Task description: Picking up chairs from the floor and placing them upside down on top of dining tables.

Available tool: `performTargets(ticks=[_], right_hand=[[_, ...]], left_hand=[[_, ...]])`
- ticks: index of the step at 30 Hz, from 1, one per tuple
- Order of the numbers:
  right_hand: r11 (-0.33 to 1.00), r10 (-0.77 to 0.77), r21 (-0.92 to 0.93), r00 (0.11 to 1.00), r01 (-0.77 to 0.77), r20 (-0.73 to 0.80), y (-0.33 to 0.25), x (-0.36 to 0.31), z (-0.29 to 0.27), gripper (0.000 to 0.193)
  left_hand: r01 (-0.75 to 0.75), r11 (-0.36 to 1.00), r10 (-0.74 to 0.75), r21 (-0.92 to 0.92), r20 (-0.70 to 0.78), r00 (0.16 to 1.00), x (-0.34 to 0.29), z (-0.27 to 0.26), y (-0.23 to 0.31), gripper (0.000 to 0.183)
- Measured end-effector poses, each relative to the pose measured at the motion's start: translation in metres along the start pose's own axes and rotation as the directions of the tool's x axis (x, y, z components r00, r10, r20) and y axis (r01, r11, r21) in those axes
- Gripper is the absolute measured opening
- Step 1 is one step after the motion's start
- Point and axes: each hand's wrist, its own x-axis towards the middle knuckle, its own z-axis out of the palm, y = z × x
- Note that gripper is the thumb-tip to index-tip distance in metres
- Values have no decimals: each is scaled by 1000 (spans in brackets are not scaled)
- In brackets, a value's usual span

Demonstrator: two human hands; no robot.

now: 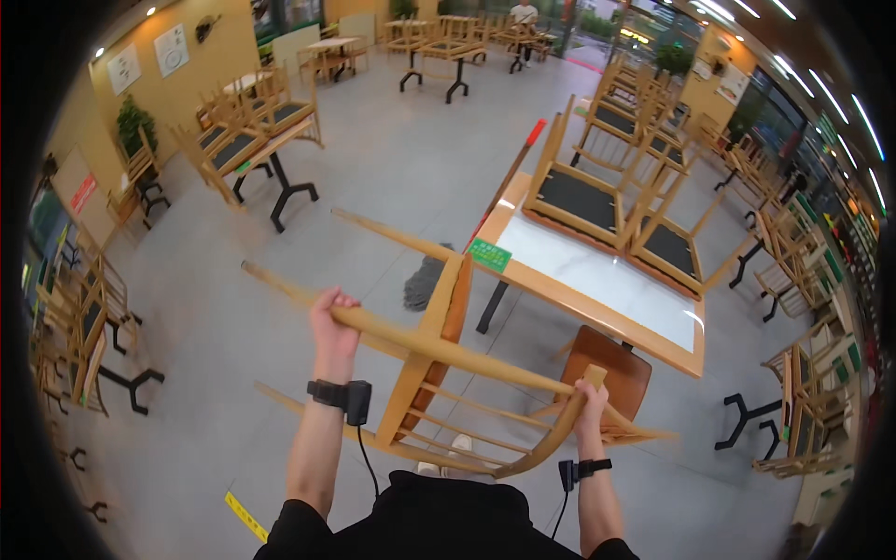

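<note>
A wooden chair (439, 350) with a spindle back is tipped over in front of me, its legs pointing away to the left. My left hand (333, 322) is closed around one of its long legs. My right hand (590, 403) grips the curved top end of the backrest. Just beyond the chair stands a table (597, 266) with a white marble-look top and wood edging. Two upturned chairs (579, 201) rest on that table, legs in the air. A green card (490, 254) lies at its near left corner.
A mop with a grey head (427, 280) and red-tipped handle (534, 133) leans by the table's left edge. Another chair with a brown seat (607, 369) stands at its near side. Tables with stacked chairs (247, 140) line both sides. A person (525, 19) stands far back.
</note>
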Motion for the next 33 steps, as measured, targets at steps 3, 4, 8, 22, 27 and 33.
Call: performTargets(ticks=[3,4,8,22,27,33], right_hand=[[969,-160,-212,973,123,-165,21,34,-39,30],[913,-257,-375,939,159,-228,50,50,-67,36],[510,-97,-860,990,-35,-98,54,46,-94,63],[908,-270,-240,918,343,290,-32,68,123,27],[876,-177,-385,937,290,302,-46,83,107,29],[910,-148,-325,932,259,330,-60,97,75,28]], left_hand=[[9,996,-23,93,155,988,-26,87,-42,21],[29,993,-56,113,240,969,-36,109,-58,19],[37,971,-158,236,520,840,-55,162,-107,17],[-169,587,-509,792,523,684,-58,188,-241,21],[-505,406,-601,762,638,480,-16,190,-203,32],[-570,-405,708,715,640,298,86,104,-125,39]])
